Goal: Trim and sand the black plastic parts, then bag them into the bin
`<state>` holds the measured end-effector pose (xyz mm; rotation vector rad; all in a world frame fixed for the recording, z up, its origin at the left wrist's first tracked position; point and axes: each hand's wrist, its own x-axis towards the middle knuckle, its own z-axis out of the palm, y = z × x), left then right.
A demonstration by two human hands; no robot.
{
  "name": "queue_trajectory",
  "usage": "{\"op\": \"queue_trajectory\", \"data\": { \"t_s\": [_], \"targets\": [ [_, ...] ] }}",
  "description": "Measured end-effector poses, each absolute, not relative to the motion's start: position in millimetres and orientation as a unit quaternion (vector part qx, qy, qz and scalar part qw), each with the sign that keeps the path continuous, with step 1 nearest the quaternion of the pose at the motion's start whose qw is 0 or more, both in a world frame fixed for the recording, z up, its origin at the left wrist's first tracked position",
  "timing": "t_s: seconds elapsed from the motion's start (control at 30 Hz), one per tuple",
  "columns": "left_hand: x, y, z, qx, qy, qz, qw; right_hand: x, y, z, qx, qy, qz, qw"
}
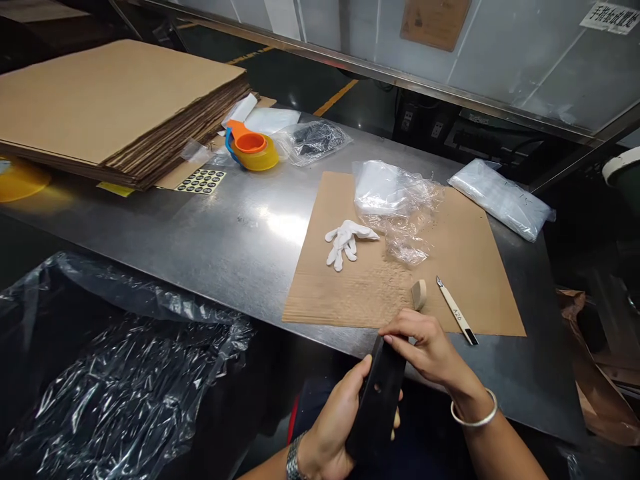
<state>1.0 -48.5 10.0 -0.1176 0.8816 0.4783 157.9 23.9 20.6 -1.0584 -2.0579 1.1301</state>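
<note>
A long, flat black piece point(377, 413) with a small round hole is tilted upright in front of my body, below the table's front edge. My left hand point(333, 420) is wrapped round its lower part, thumb along the near side. At the piece's top end, my right hand point(425, 343) has its thumb and fingers closed on the edge; whether something small is also between them I cannot tell. Just beyond my right hand, a small beige block point(419, 295) rests on a cardboard sheet point(345, 300). A cream-handled knife point(456, 310) marked A26 lies to its right.
White gloves point(346, 241) and crumpled clear bags point(387, 193) lie on the cardboard. Farther left are a tape dispenser point(250, 143), a sticker sheet point(203, 181) and a cardboard stack point(120, 100). A plastic packet point(503, 199) lies at right; black plastic film point(110, 373) fills the lower left.
</note>
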Motion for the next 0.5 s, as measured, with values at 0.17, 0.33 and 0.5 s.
{"op": "queue_trajectory", "data": {
  "t_s": [0.17, 0.33, 0.5],
  "targets": [
    [2, -49, 15, -0.052, 0.43, 0.24, 0.869, 157, 21, 21, -0.405, -0.761, 0.43, 0.268],
    [1, -46, 16, -0.039, 0.439, 0.264, 0.858, 162, 18, 8, -0.519, -0.614, 0.492, 0.334],
    [3, -47, 15, -0.012, 0.467, 0.306, 0.83, 161, -2, 10, -0.555, -0.621, 0.488, 0.263]
  ]
}}
